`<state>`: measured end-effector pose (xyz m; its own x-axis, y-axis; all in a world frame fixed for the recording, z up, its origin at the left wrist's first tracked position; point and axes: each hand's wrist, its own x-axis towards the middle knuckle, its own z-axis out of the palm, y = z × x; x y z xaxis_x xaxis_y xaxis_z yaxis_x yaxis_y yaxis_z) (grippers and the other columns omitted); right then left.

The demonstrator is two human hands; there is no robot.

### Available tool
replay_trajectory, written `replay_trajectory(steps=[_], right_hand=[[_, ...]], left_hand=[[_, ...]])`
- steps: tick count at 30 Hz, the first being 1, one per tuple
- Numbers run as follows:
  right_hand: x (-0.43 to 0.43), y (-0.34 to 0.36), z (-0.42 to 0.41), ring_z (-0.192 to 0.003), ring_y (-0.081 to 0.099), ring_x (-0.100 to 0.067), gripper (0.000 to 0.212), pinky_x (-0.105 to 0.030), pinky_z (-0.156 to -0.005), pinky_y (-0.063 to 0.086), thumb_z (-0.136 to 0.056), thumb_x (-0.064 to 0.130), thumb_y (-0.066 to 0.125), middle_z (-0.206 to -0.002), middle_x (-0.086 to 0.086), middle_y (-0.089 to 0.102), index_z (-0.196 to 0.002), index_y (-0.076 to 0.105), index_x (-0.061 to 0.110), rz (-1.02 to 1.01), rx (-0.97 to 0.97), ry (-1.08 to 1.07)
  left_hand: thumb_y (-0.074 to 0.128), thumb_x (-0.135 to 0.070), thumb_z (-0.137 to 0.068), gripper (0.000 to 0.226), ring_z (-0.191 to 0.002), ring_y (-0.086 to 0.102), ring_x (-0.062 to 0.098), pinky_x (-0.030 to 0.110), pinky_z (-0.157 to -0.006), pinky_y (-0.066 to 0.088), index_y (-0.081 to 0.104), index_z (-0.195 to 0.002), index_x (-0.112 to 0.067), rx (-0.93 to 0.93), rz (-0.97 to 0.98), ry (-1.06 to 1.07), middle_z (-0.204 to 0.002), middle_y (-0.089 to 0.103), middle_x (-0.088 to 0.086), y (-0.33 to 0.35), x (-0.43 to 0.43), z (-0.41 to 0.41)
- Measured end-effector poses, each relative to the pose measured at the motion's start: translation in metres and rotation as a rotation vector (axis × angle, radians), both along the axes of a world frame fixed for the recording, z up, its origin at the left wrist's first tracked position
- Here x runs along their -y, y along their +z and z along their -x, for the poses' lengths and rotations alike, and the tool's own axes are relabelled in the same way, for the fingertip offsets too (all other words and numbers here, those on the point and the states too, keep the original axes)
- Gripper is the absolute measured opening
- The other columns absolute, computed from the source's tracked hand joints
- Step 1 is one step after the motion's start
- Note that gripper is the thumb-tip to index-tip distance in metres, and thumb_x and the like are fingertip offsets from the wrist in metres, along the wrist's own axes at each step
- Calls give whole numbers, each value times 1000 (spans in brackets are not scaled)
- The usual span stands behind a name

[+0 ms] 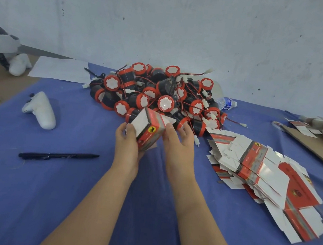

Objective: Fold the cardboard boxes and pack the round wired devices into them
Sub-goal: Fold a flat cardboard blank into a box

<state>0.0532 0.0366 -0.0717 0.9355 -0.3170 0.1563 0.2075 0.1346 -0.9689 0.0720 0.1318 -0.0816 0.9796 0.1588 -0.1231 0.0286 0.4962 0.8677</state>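
Two bare forearms reach out from the near edge over the blue-covered counter [23, 196] and meet at a red and white box [149, 129], held tilted just above the cloth. The left hand [128, 138] grips it, with the fingers curled round its left side and the thumb on the near face. The right hand [178, 141] sets its thumb against the box's right edge with the fingers loosely curved behind. Whether it pinches the white flap there I cannot tell.

The box looks squared up but not yet closed, so the step in hand seems to be forming its end. To do it well, the left hand should hold the walls square without crushing them. The right hand should bend each flap along its crease, side flaps first, then tuck the tongue fully in so the bottom will bear a device.

Just beyond the hands lies the heap of round wired devices [156, 95], red and black with thin wires tangled. One should be lifted clear of its neighbours' leads. To the right of the right hand lies a slumped stack of flat boxes [253, 169]. Left of the left hand lie a pen [57, 156] and a white controller [41, 109].
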Motion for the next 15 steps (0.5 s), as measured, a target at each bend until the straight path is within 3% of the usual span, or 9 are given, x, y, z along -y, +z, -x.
replay_trajectory(steps=[2, 4, 6, 8, 10, 12, 13, 15], right_hand=[[0, 3, 1, -112, 62, -15, 35, -36, -98, 50, -91, 36, 61, -122, -3, 64, -120, 58, 16, 15, -10, 64], [-2, 6, 5, -96, 68, -12, 24, -28, -85, 54, -92, 42, 57, -99, 1, 73, -97, 68, 21, 173, 25, 151], [-4, 7, 8, -87, 68, -9, 28, -22, -75, 54, -90, 47, 57, -90, 3, 73, -88, 69, 21, 375, 47, 189], [-4, 5, 8, -76, 62, -10, 22, -21, -65, 49, -89, 43, 61, -84, 1, 70, -81, 65, 23, 591, 47, 160], [-6, 4, 9, -80, 58, -6, 12, -17, -69, 46, -93, 32, 60, -92, 4, 69, -92, 67, 22, 771, 76, 148], [-7, 2, 10, -96, 59, -8, 25, -14, -80, 44, -94, 25, 58, -110, 4, 67, -116, 65, 15, 892, 111, 150], [-7, 2, 10, -98, 60, -11, 26, -16, -81, 44, -95, 23, 57, -112, 3, 68, -119, 63, 14, 917, 113, 152], [-6, 3, 10, -88, 61, -14, 21, -19, -74, 46, -95, 21, 55, -104, 1, 69, -114, 63, 14, 938, 97, 151]], left_hand=[[33, -28, -105, 34, -100, 66, 18, 33, -80, 57, 48, -133, -16, 5, 50, -93, -118, 65, 9, 1, 3, 2], [33, -25, -103, 35, -100, 67, 19, 36, -84, 57, 58, -125, -13, 12, -63, -145, -115, 68, 12, 3, 6, 4], [34, -24, -103, 34, -102, 67, 22, 42, -93, 54, 63, -117, -13, 26, -196, -101, -113, 69, 13, 4, 5, 5], [38, -34, -103, 35, -101, 67, 24, 44, -97, 51, 68, -105, -18, 9, -199, -73, -109, 71, 12, 9, 1, 6], [42, -60, -92, 49, -102, 67, 21, 41, -98, 50, 69, -104, -21, -48, -59, -157, -107, 72, 8, 15, -2, 8], [47, -77, -68, 76, -107, 66, 19, 39, -100, 48, 66, -116, -21, -45, 96, -266, -110, 72, 4, 16, -2, 8], [49, -78, -65, 79, -109, 66, 18, 38, -101, 47, 65, -118, -22, -24, 142, -298, -112, 72, 2, 15, -2, 8], [52, -67, -81, 60, -109, 66, 16, 36, -104, 45, 65, -119, -22, 8, 172, -346, -114, 71, 1, 11, -1, 9]])
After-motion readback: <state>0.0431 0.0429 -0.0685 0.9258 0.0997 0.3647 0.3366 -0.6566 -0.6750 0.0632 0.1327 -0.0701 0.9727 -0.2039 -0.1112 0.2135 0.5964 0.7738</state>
